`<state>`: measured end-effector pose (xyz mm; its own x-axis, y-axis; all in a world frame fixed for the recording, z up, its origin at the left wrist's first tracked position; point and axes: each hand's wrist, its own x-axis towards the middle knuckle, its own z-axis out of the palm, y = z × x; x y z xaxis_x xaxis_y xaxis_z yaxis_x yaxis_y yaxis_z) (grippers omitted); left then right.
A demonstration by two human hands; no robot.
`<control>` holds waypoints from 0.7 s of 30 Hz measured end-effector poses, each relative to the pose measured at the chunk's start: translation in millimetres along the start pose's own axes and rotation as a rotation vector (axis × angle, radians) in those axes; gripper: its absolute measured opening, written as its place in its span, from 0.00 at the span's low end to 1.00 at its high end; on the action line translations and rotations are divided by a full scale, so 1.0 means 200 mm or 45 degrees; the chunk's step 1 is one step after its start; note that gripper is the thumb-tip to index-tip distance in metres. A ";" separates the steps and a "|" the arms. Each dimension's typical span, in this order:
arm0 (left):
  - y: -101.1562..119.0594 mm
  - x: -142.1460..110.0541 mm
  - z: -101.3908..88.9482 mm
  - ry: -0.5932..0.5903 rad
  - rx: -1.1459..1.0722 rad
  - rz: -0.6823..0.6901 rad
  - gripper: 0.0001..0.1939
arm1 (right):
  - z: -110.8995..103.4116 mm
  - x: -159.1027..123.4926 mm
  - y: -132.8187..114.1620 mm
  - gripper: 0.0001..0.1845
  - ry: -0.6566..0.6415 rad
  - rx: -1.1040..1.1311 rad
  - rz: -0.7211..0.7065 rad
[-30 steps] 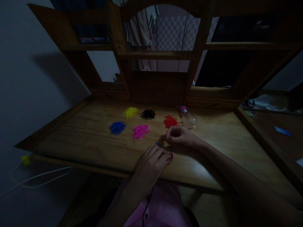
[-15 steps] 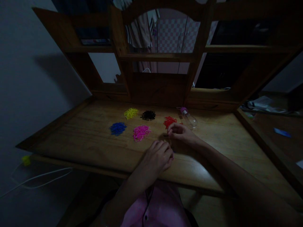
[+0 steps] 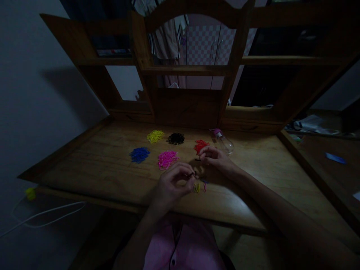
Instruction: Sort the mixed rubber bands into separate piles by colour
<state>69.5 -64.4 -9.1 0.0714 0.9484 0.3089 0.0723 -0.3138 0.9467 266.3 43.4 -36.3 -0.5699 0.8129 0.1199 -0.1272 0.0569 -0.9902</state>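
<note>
On a wooden desk [image 3: 98,165] lie small heaps of coloured clips: yellow [image 3: 155,136], black [image 3: 176,138], red [image 3: 200,145], blue [image 3: 139,154] and pink [image 3: 167,159]. My left hand [image 3: 173,184] is raised a little above the desk front, its fingers pinched on a small dark clip. Just right of it a few loose clips [image 3: 200,186] in yellow, pink and blue lie on the wood. My right hand [image 3: 213,157] rests by the red heap with its fingers curled and pinched; what they hold is too small to make out.
A clear bottle with a pink cap [image 3: 223,140] lies behind my right hand. A wooden hutch with shelves [image 3: 185,69] rises at the back of the desk. A white cable with a yellow plug [image 3: 30,193] hangs at the left. Papers [image 3: 312,123] sit on a side surface at the right.
My left hand has lifted off the desk and drawn back left with a dark clip pinched, uncovering the loose clips. My right hand has moved away towards the red heap.
</note>
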 end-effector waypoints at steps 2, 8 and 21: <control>-0.01 0.01 0.01 0.213 -0.501 -0.245 0.03 | 0.01 0.00 -0.01 0.14 -0.017 -0.010 0.001; 0.00 0.08 0.03 0.678 -1.610 -0.809 0.10 | 0.02 -0.01 -0.02 0.13 -0.013 -0.017 -0.015; -0.08 0.08 0.10 0.575 -1.608 -0.939 0.10 | 0.12 -0.04 -0.09 0.17 -0.020 0.131 0.060</control>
<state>89.7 -44.5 -21.9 0.0839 0.8783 -0.4707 -0.9294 0.2394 0.2810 254.3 22.2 -18.4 -0.5895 0.8042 0.0756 -0.1822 -0.0412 -0.9824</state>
